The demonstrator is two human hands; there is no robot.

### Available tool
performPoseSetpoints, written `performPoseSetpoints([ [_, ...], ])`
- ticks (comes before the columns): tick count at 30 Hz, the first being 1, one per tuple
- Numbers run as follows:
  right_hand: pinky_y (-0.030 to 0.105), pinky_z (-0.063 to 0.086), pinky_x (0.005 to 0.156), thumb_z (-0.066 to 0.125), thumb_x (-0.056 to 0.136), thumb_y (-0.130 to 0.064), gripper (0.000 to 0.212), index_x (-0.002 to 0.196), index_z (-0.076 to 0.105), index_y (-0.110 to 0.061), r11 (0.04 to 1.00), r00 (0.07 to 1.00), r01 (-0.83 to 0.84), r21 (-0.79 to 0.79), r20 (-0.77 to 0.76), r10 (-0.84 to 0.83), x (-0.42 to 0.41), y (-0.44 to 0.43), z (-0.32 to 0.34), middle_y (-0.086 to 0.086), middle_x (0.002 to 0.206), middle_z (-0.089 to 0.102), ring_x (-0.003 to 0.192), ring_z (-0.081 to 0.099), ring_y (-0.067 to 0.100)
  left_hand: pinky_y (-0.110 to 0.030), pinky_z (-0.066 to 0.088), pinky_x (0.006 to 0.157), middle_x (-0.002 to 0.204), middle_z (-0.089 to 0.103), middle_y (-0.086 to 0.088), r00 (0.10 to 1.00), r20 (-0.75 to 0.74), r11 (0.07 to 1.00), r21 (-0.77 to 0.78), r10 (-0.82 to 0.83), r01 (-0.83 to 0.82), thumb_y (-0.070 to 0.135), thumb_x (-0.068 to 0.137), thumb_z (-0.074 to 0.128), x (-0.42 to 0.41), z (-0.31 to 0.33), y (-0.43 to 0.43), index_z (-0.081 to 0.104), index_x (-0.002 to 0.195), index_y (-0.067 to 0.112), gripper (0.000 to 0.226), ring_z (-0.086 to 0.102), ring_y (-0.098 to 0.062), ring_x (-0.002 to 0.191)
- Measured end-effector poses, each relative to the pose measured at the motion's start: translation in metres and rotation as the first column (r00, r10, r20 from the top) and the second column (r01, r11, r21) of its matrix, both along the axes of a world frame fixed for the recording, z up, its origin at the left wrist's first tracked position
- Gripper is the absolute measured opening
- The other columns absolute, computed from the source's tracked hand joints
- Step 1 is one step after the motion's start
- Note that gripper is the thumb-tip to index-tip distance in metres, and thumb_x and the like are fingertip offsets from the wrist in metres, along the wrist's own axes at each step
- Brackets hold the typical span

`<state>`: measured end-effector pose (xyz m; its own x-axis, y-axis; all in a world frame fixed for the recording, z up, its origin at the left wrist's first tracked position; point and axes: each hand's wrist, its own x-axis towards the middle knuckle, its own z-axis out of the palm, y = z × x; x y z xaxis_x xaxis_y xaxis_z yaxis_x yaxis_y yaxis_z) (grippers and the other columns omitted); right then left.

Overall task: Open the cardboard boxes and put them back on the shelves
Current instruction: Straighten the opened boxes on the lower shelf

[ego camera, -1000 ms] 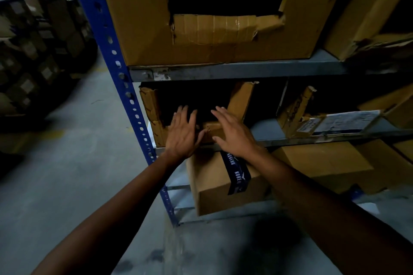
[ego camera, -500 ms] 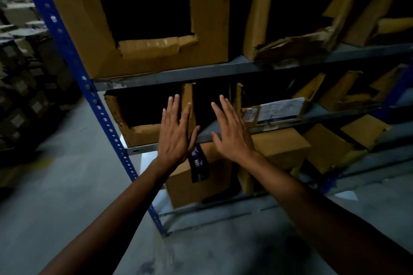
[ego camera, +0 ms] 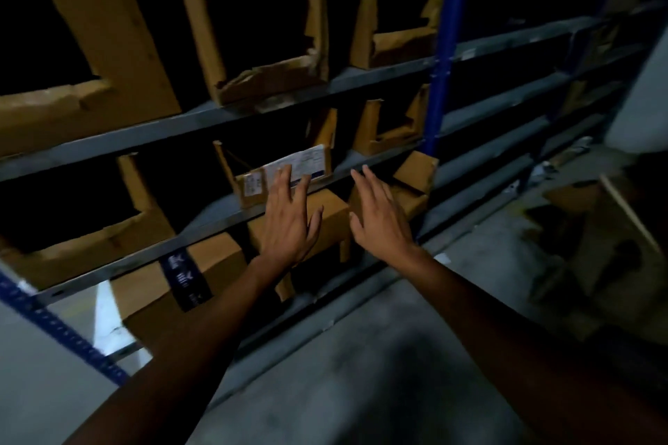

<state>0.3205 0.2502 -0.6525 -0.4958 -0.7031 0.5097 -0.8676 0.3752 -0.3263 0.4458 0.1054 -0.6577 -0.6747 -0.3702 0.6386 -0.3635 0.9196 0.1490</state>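
Head view: both hands are empty now, fingers spread, left hand (ego camera: 289,220) and right hand (ego camera: 381,217), having left the cut-open box (ego camera: 90,246) on the shelf (ego camera: 202,228) and slid right toward the labelled box (ego camera: 285,173), likely next.

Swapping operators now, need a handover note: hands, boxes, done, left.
Left hand: open, empty, fingers spread in front of the labelled box on the middle shelf.
Right hand: open, empty, beside it, holding nothing.
Done: cut-open boxes stand on the upper and middle shelves.
Left: the taped box and the closed box on the bottom level look unopened; open them and reshelve.
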Motion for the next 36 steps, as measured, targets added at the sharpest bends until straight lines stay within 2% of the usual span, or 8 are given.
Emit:
performPoseSetpoints([
  [7,0.04,0.034,0.111,0.061,0.088,-0.021,0.072,0.151,0.027,-0.016,0.982,0.977,0.188,0.033,0.099,-0.191,-0.076,0.065,-0.018,0.01,0.159,0.022,0.142,0.027,0.03,-0.051,0.03,0.112,0.152,0.024,-0.021,0.993,0.051,0.986,0.137,-0.103,0.095,0.037,0.094,0.05,-0.094,-0.02,0.039,0.036,0.141,0.011,0.055,0.025,-0.039,0.139],
  [11,0.039,0.035,0.109,0.061,0.087,-0.017,0.069,0.149,0.032,-0.014,0.971,0.961,0.234,0.052,0.138,-0.239,-0.124,0.069,-0.029,0.01,0.156,0.027,0.138,0.032,0.031,-0.046,0.031,0.113,0.152,0.024,-0.019,0.987,0.088,0.979,0.163,-0.136,0.12,0.038,0.093,0.053,-0.146,-0.035,0.034,0.034,0.142,0.01,0.06,0.025,-0.036,0.139],
  [15,0.039,0.036,0.108,0.059,0.089,-0.021,0.067,0.149,0.031,-0.018,0.947,0.946,0.281,0.155,0.12,-0.301,-0.188,0.054,-0.044,0.009,0.158,0.024,0.139,0.031,0.029,-0.046,0.038,0.107,0.15,0.025,-0.018,0.983,0.132,0.969,0.227,-0.126,0.093,0.034,0.088,0.059,-0.208,-0.056,0.011,0.032,0.142,0.014,0.064,0.026,-0.035,0.136],
  [20,0.04,0.039,0.107,0.057,0.088,-0.021,0.066,0.149,0.032,-0.016,0.907,0.955,0.25,0.34,0.067,-0.288,-0.267,0.027,-0.074,0.009,0.159,0.02,0.138,0.031,0.031,-0.046,0.039,0.105,0.142,0.035,-0.018,0.955,0.262,0.952,0.301,-0.137,0.054,0.03,0.086,0.06,-0.274,-0.091,-0.019,0.036,0.141,0.012,0.063,0.034,-0.035,0.128],
  [25,0.043,0.04,0.107,0.062,0.084,-0.02,0.073,0.149,0.029,-0.015,0.871,0.955,0.194,0.452,0.116,-0.273,-0.325,0.004,-0.099,0.008,0.16,0.018,0.139,0.029,0.032,-0.044,0.039,0.102,0.139,0.038,-0.018,0.927,0.336,0.939,0.342,-0.166,0.044,0.028,0.086,0.057,-0.324,-0.113,-0.038,0.038,0.14,0.009,0.06,0.036,-0.035,0.125],
  [32,0.046,0.045,0.099,0.068,0.078,-0.02,0.078,0.147,0.032,-0.013,0.881,0.976,0.073,0.467,0.15,-0.16,-0.389,-0.017,-0.12,0.012,0.155,0.028,0.132,0.037,0.035,-0.042,0.039,0.101,0.14,0.038,-0.017,0.934,0.343,0.936,0.351,-0.102,-0.026,0.025,0.086,0.057,-0.37,-0.114,-0.045,0.04,0.138,0.008,0.058,0.036,-0.035,0.124],
  [34,0.047,0.046,0.098,0.073,0.075,-0.019,0.079,0.145,0.037,-0.01,0.887,0.984,0.031,0.461,0.144,-0.109,-0.41,-0.018,-0.125,0.016,0.153,0.033,0.131,0.04,0.038,-0.041,0.041,0.1,0.138,0.041,-0.016,0.945,0.322,0.932,0.357,-0.067,-0.056,0.024,0.085,0.057,-0.38,-0.116,-0.043,0.043,0.137,0.009,0.056,0.039,-0.034,0.121],
  [36,0.047,0.046,0.098,0.07,0.075,-0.012,0.072,0.142,0.044,-0.006,0.909,0.987,-0.003,0.416,0.149,-0.065,-0.43,-0.02,-0.131,0.022,0.149,0.039,0.127,0.045,0.042,-0.039,0.045,0.095,0.13,0.048,-0.014,0.959,0.282,0.935,0.349,-0.034,-0.069,0.023,0.085,0.055,-0.387,-0.119,-0.038,0.049,0.13,0.008,0.049,0.045,-0.032,0.115],
])
